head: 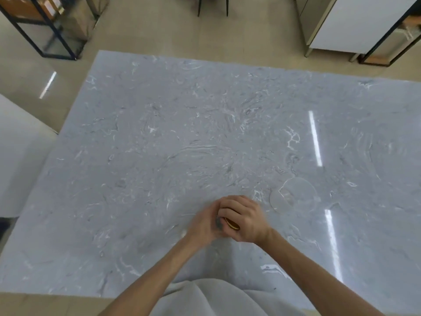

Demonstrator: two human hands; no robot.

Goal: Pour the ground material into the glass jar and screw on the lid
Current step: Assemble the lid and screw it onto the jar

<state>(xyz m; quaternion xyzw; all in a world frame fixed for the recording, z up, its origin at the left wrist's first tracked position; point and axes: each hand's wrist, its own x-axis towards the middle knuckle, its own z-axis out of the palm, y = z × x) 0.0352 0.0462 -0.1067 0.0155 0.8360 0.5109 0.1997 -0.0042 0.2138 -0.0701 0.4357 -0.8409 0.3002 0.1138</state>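
Grey marble table point(159, 133) fills the view; near its front edge the left hand point(205, 222) wraps a mostly hidden glass jar point(219, 222), right hand point(245, 218) closed over the gold lid point(232, 224). Glass probably slick and breakable, so best held round the body

A clear glass dish point(296, 194) lies on the grey marble table point(159, 133).

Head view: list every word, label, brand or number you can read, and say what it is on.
None can be read.
Lid: gold edge only, between the hands, no print visible.
Clear dish: unmarked.
Boxes on the shelf: too blurred to read.
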